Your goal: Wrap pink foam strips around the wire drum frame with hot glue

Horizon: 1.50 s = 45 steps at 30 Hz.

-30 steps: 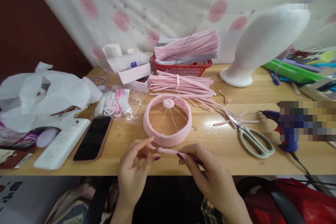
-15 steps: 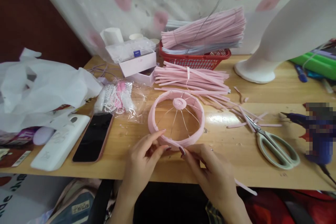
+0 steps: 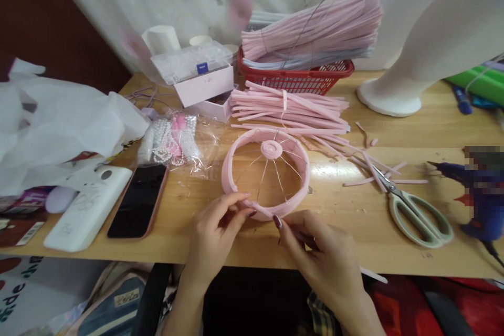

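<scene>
A round wire frame wrapped in pink pipe cleaners (image 3: 304,181) rests on the table before me. Thin wire spokes run from its rim to a small coiled pink hub (image 3: 271,149). My left hand (image 3: 214,233) pinches the near-left rim between thumb and forefinger. At the near edge, my right hand (image 3: 325,247) is closed, thumb and fingertips pressed together against the rim on a pink pipe cleaner (image 3: 373,275). The loose end of that pipe cleaner sticks out beyond the right wrist; its middle stretch is hidden by the hand.
Scissors (image 3: 421,218) and a blue glue gun (image 3: 486,220) lie right. Behind the frame are bundled pink pipe cleaners (image 3: 291,107) and a red basket (image 3: 291,83). A white mannequin stand (image 3: 389,97) is at back right. Left are a phone (image 3: 137,202), power bank (image 3: 86,210) and bagged beads (image 3: 171,139).
The view has shifted slightly. My right fingertips have moved a little right along the near rim; my left hand keeps its pinch. The frame stays in place.
</scene>
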Motion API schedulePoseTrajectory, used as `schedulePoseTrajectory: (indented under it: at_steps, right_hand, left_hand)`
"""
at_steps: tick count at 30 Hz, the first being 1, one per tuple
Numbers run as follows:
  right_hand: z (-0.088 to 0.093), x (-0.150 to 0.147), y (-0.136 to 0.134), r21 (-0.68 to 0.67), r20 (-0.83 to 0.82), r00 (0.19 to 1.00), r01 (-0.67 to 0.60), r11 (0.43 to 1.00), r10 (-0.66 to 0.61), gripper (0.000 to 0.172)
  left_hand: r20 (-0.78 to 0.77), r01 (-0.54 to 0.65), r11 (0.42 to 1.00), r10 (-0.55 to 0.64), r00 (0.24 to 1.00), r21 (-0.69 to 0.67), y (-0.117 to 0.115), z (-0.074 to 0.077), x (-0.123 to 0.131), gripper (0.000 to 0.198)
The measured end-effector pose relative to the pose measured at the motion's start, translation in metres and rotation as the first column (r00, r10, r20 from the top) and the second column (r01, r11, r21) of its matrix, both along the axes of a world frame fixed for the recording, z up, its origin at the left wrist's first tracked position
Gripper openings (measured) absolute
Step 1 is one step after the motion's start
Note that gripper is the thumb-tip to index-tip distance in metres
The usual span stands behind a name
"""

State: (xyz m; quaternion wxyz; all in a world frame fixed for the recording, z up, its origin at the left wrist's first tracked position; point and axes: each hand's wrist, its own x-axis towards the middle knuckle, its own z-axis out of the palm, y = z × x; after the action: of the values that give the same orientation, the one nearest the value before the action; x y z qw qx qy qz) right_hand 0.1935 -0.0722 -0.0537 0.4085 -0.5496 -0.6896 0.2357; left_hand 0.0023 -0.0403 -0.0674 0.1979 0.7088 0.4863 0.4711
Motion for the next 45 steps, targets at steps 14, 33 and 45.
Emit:
schedulePoseTrajectory:
  at_steps: [14, 33, 45]
  right_hand:
    - [0.013, 0.003, 0.0, -0.078, 0.005, 1.0, 0.015, 0.997, -0.014, 0.017]
    - [0.016, 0.013, -0.004, -0.063, 0.151, 0.988, -0.005, 0.998, 0.015, 0.019]
    - [0.023, 0.015, 0.004, 0.128, 0.275, 0.951, -0.184, 0.975, 0.143, 0.018]
  left_hand:
    - [-0.09, 0.103, 0.98, -0.088, 0.992, 0.168, 0.003, 0.002, 0.0, 0.013]
    - [-0.328, 0.195, 0.917, -0.077, 0.942, 0.347, 0.001, 0.0, -0.006, 0.024]
    - [-0.333, 0.22, 0.931, -0.117, 0.936, 0.292, 0.003, 0.001, -0.006, 0.02]
